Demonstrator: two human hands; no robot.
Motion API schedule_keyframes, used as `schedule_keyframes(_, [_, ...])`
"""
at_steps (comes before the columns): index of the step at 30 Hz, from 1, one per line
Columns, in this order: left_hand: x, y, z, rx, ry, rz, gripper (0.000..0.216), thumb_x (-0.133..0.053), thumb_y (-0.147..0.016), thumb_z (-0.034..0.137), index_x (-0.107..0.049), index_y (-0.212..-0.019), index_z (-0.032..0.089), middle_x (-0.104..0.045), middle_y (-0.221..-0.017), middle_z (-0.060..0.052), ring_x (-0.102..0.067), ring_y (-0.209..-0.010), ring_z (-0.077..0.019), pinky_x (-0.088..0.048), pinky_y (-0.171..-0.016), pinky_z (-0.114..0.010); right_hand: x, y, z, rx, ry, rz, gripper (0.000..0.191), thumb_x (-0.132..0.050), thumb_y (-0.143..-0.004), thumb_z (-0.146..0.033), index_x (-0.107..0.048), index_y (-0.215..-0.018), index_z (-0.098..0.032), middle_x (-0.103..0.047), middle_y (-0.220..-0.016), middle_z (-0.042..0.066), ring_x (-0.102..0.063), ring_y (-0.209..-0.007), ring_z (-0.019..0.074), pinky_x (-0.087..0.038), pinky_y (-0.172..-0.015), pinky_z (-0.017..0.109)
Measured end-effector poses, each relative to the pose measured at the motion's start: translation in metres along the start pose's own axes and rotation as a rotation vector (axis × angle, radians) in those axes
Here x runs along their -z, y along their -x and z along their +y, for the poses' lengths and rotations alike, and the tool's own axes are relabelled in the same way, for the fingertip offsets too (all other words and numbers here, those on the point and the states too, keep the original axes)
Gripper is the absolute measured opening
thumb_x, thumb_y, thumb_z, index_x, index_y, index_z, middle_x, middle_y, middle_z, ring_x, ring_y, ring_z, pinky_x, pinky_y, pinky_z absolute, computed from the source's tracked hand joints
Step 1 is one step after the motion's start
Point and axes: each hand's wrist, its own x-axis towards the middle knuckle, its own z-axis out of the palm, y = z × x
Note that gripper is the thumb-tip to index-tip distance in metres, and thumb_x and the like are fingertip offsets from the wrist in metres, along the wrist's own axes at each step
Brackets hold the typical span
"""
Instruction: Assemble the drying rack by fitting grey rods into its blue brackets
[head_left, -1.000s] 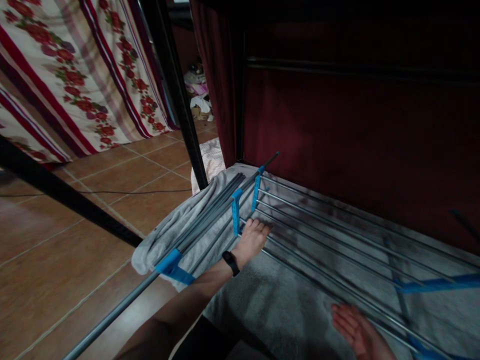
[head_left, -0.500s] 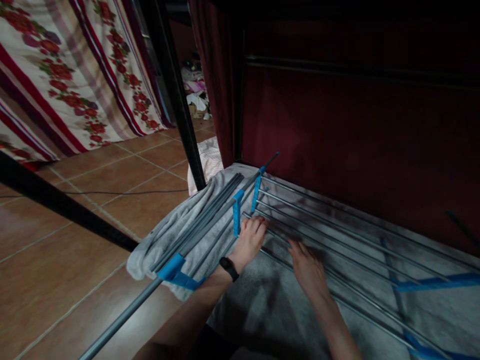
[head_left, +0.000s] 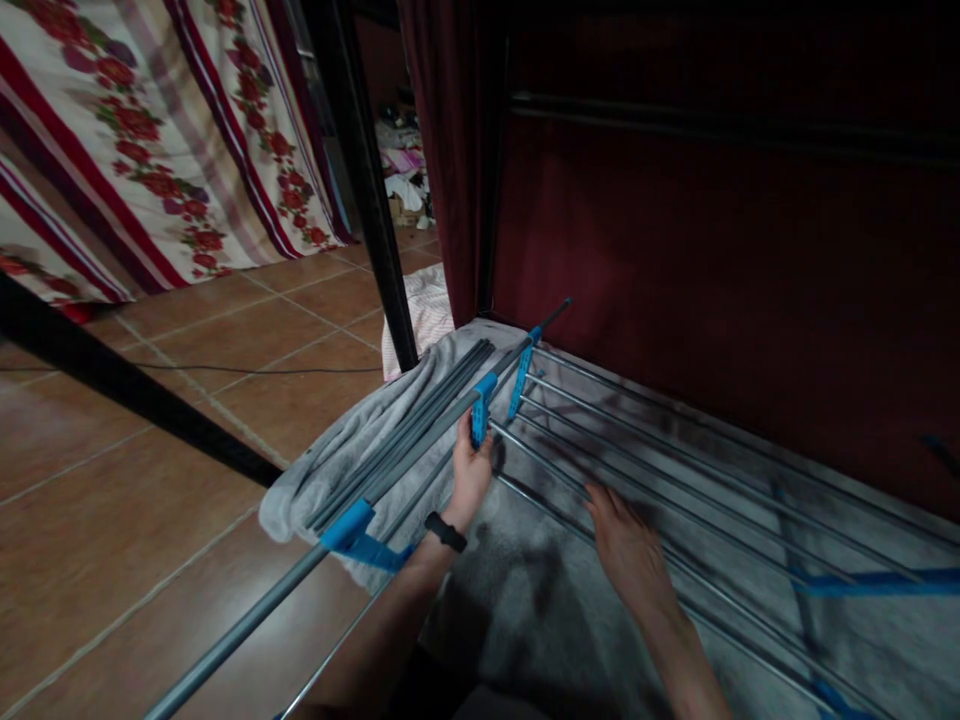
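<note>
A rack of grey poles, thin metal rods and blue plastic brackets lies in front of me. My left hand (head_left: 472, 475), with a black band on its wrist, is closed on a blue bracket (head_left: 481, 408) on the long grey pole (head_left: 424, 440), thumb and fingers on either side. Close to that grip is the end of a metal rod (head_left: 536, 453); I cannot tell whether it sits in the bracket. Farther along this rod, my right hand (head_left: 626, 545) has its fingers bent over it. Another blue bracket (head_left: 520, 380) holds the ends of several parallel rods beyond.
A grey blanket (head_left: 517, 590) lies under the rack, with several loose grey tubes (head_left: 405, 435) at its left. Black frame posts (head_left: 367, 190) stand at the left, and a dark red cloth (head_left: 675, 270) hangs behind. A cable (head_left: 300, 371) crosses the tiled floor (head_left: 172, 480).
My left hand has shifted left and down from the rod's end to the blue bracket and closed on it. My right hand stays at the rod. The view has shifted slightly.
</note>
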Motion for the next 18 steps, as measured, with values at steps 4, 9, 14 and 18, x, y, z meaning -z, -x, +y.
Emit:
schedule_keyframes(4, [0.001,-0.003,0.008,0.025,0.073,-0.082,0.024,-0.071,-0.084,0.029,-0.072,-0.108,0.024,-0.075,-0.106,-0.005,-0.069,-0.104,-0.0236,-0.050,-0.103,-0.040,-0.001,0.000,0.002,-0.008,0.003,-0.020,0.033,-0.037,-0.106,-0.021,-0.062,-0.126,-0.025,-0.075,-0.121,0.007,-0.074,-0.101,0.0184,-0.055,-0.082,0.031])
schedule_keyframes(9, [-0.002,-0.006,0.013,0.090,0.063,-0.017,0.012,-0.070,-0.081,0.026,-0.072,-0.093,0.023,-0.073,-0.091,-0.003,-0.068,-0.090,-0.0210,-0.053,-0.092,-0.037,-0.001,0.000,0.003,0.006,-0.007,-0.027,0.033,-0.036,-0.106,-0.021,-0.061,-0.127,-0.025,-0.075,-0.121,0.007,-0.073,-0.104,0.0183,-0.054,-0.085,0.031])
schedule_keyframes(14, [-0.003,-0.009,0.018,0.140,0.071,-0.079,0.010,-0.064,-0.076,0.019,-0.069,-0.085,0.022,-0.074,-0.091,-0.004,-0.068,-0.090,-0.0218,-0.053,-0.088,-0.037,0.001,0.003,0.003,0.023,-0.031,-0.039,0.035,-0.035,-0.105,-0.021,-0.062,-0.127,-0.025,-0.075,-0.121,0.008,-0.073,-0.102,0.0194,-0.055,-0.085,0.032])
schedule_keyframes(18, [0.000,-0.012,0.022,0.159,0.075,-0.128,0.010,-0.062,-0.074,0.018,-0.067,-0.082,0.021,-0.075,-0.094,-0.005,-0.069,-0.094,-0.0227,-0.053,-0.089,-0.037,0.001,0.005,0.004,0.017,-0.048,-0.050,0.038,-0.034,-0.105,-0.022,-0.063,-0.128,-0.025,-0.074,-0.122,0.009,-0.073,-0.105,0.0213,-0.055,-0.088,0.034])
